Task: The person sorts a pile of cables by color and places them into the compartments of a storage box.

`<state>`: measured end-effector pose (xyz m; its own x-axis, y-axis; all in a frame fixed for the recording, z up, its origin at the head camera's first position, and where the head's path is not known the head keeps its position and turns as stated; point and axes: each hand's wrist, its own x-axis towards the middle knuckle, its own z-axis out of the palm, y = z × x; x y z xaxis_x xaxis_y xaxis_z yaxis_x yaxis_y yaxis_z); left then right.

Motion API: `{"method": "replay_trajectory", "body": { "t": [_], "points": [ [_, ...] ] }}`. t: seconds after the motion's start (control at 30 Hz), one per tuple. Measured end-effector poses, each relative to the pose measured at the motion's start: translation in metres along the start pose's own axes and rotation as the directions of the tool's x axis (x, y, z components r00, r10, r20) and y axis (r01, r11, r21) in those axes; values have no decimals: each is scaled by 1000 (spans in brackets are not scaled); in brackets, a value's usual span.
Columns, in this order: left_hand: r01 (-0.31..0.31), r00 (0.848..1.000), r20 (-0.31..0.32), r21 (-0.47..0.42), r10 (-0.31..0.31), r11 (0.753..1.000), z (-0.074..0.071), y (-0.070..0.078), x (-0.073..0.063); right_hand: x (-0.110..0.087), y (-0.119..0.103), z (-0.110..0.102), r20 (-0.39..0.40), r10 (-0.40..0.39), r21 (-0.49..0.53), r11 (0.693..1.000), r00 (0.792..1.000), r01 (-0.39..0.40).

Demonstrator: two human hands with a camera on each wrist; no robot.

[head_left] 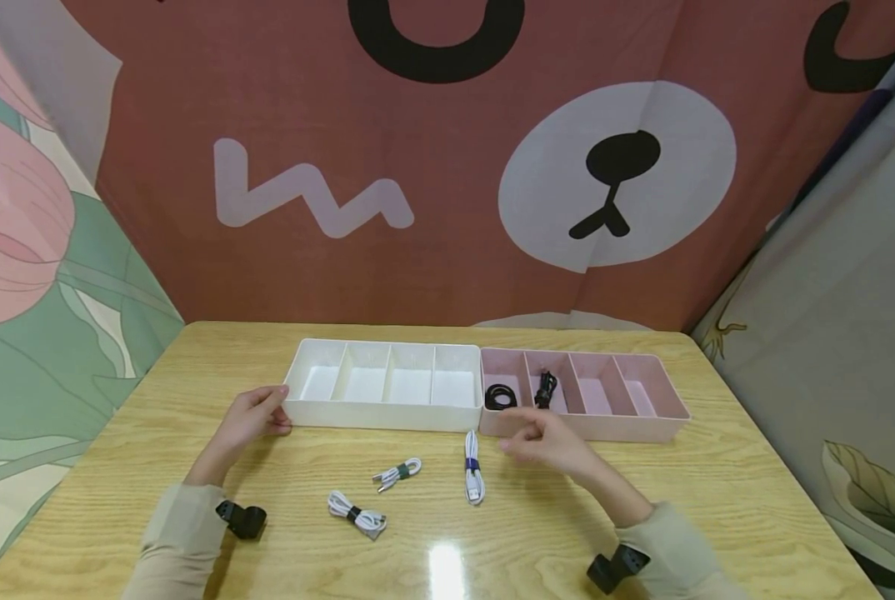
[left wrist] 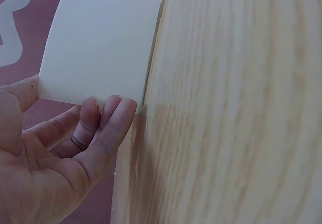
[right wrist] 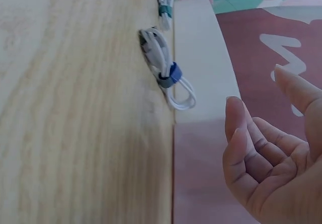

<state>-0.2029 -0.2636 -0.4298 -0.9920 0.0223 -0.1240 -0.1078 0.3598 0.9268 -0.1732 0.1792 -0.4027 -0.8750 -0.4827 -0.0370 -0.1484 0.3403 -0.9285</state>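
At the left end of the white divided box (head_left: 387,417), my left hand (head_left: 256,412) holds the end wall, thumb at the rim and fingertips against the outside. My right hand (head_left: 541,437) hovers in front of the pink divided box (head_left: 605,429), fingers loosely bent around nothing. A white cable with a blue strap (head_left: 473,479) lies just left of it, below where the boxes meet. Farther left are a white cable with a green strap (head_left: 398,473) and a white cable with a black strap (head_left: 357,515). The right wrist view shows the blue-strapped cable (right wrist: 163,68) beside the white box.
Inside the pink box, a coiled black cable (head_left: 500,397) occupies the leftmost compartment and a bundled black cable (head_left: 545,389) the second. Both boxes stand end to end on the wooden table (head_left: 305,567). A printed curtain (head_left: 447,275) hangs behind the table's far edge.
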Motion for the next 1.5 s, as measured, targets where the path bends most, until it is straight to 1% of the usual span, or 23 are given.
{"method": "replay_trajectory", "body": {
  "t": [0.23, 0.5, 0.7, 0.8, 0.9, 1.0, 1.2, 1.4, 1.5],
  "points": [
    [-4, 1000, -3, 3, 4, 1000, 1, -1, 0, 6, 11, 11, 45, -31, -6, 1000, 999, 31],
    [-7, 1000, -6, -10, 7, 1000, 1, -1, 1, 11, 17, 19, 78, -53, -29, 998, 995, 56],
    [-5, 1000, -2, -22, 5, 1000, 0, 0, 0, 13, 17, 27, 92, -28, -17, 999, 995, 30],
    [-6, 1000, 2, -31, 6, 999, 0, 0, 0, 14, 19, 32, 81, -2, -38, 999, 997, 5],
    [-6, 1000, 3, -40, 6, 999, 0, 0, 0, 15, 20, 36, 61, 29, -87, 996, 998, -24],
    [-13, 1000, 3, -26, 13, 1000, 0, 0, 0, 15, 19, 41, 47, 45, -145, 989, 998, -37],
    [-11, 1000, -1, -13, 11, 1000, 0, 0, 0, 14, 15, 49, 22, 46, -229, 973, 999, -40],
    [-7, 1000, -4, -21, 7, 1000, 0, -1, 0, 15, 12, 53, -12, 39, -280, 959, 999, -40],
    [-6, 1000, 2, -32, 6, 999, 0, -1, 0, 17, 11, 55, -22, 48, -289, 956, 999, -52]
  ]
}}
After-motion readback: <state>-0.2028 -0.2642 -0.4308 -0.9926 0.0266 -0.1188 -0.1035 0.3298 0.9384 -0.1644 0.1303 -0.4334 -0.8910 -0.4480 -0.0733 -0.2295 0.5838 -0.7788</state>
